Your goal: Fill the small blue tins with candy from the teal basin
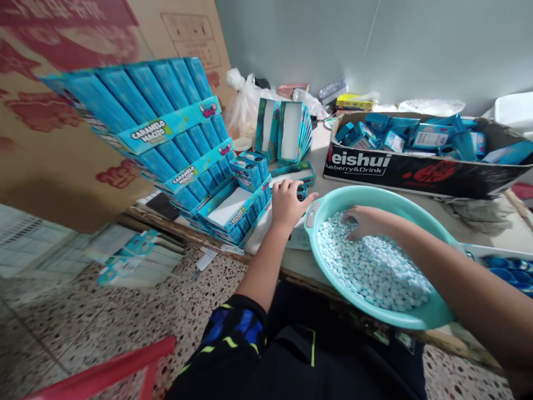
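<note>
My left hand (287,201) is curled over a small blue box (302,193), whose dark round opening shows between fingers and thumb; the palm hides the rest. Its thumb tip comes close to the rim of a turquoise basin (416,322). Inside that basin my right hand (361,222) dips into a heap of small pale blue and white candies (383,272), the fingers bent and their tips partly buried. Left of my left hand stands a display tray (227,208) with several small blue boxes (250,169) upright at its far end.
Filled display trays (166,133) are stacked high at the left, against a large cardboard carton (37,166). A black carton (375,166) of small boxes stands behind the basin. Folded blue trays (291,130) stand at the back. A red stool (112,366) is below left.
</note>
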### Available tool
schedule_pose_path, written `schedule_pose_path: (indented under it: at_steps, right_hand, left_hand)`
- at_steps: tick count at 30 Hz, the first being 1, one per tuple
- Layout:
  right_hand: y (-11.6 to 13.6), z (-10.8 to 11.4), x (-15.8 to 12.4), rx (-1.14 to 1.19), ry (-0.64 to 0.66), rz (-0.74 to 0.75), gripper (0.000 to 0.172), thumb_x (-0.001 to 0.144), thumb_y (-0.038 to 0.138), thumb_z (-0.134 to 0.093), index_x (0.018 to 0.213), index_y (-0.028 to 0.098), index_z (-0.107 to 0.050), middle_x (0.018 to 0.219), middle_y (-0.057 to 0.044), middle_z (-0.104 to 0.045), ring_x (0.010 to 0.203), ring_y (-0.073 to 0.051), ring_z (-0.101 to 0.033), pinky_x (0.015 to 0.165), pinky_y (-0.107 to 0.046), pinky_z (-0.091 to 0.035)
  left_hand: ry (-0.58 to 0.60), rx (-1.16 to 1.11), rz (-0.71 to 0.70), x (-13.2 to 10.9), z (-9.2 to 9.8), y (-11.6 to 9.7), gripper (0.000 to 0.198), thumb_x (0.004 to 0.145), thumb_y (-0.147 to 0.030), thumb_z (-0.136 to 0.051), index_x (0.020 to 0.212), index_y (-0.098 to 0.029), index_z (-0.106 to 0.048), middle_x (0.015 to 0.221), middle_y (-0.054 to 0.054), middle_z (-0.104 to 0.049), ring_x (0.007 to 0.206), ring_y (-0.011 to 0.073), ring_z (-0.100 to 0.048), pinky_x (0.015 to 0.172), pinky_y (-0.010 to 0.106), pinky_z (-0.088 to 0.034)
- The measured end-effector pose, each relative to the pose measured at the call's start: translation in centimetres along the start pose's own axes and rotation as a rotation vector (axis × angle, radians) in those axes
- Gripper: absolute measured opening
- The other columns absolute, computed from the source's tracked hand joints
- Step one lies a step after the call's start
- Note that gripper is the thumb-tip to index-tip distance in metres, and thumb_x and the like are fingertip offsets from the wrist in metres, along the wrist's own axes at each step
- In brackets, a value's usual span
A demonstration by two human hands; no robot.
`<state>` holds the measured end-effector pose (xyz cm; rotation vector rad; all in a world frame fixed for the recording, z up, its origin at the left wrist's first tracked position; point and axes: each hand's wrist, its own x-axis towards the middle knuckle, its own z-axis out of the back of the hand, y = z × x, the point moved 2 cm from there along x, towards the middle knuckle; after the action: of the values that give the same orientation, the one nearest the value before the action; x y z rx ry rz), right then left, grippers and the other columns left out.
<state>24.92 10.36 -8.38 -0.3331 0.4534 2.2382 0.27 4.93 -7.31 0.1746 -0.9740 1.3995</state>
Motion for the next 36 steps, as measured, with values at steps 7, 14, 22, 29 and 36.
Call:
schedule_pose_path:
  at_steps: [7,14,22,29,36]
  right_hand:
    - [0.9,0.9,-0.7,-0.001,-0.018,0.009,0.048,0.072,0.034,-0.089,0.116,0.022,-0.074,0.124,-0.012,-0.071,0.107,-0.034,-0.071,0.089,-0.037,-0.056]
    - [1.1,1.2,-0.9,0.045,-0.052,0.01,0.049,0.069,0.033,-0.09,0.115,0.025,-0.077,0.123,-0.01,-0.071,0.106,-0.032,-0.071,0.089,-0.035,-0.056]
    - [1.8,2.4,-0.7,0.088,-0.08,-0.004,0.053,0.061,0.035,-0.096,0.111,0.028,-0.079,0.12,-0.006,-0.073,0.107,-0.033,-0.072,0.089,-0.037,-0.058]
    - [1.7,3.2,-1.2,0.125,-0.101,0.014,0.044,0.066,0.035,-0.096,0.106,0.029,-0.081,0.122,-0.007,-0.073,0.101,-0.033,-0.072,0.084,-0.038,-0.058]
    - [0.4,6.0,-2.8,0.271,-0.322,0.046,0.016,0.078,0.036,-0.085,0.094,0.032,-0.08,0.098,0.003,-0.08,0.087,-0.022,-0.073,0.073,-0.027,-0.053]
  left_hand:
    - [-0.314,0.038,-0.258,2.5,11.6,-0.4,0.016,0.084,-0.035,-0.081,0.092,-0.024,-0.074,0.093,0.006,-0.071,0.101,0.0253,-0.062,0.104,0.047,-0.044]
    - [-0.174,0.011,-0.098,6.0,15.5,7.6,0.036,0.085,-0.056,-0.076,0.093,-0.022,-0.074,0.108,0.008,-0.064,0.114,0.0262,-0.06,0.112,0.048,-0.043]
    - [-0.06,0.109,-0.149,6.2,15.6,6.9,0.018,0.082,-0.039,-0.076,0.085,-0.023,-0.072,0.113,0.011,-0.065,0.118,0.0336,-0.063,0.123,0.056,-0.036]
    - [0.047,0.092,0.035,7.1,14.9,7.7,0.069,0.078,-0.051,-0.07,0.136,-0.018,-0.053,0.154,0.02,-0.046,0.151,0.0375,-0.042,0.13,0.053,-0.031]
    - [-0.115,0.361,0.363,4.5,16.3,6.4,0.096,0.067,-0.074,-0.075,0.136,-0.014,-0.049,0.147,0.028,-0.052,0.148,0.0491,-0.042,0.122,0.064,-0.037]
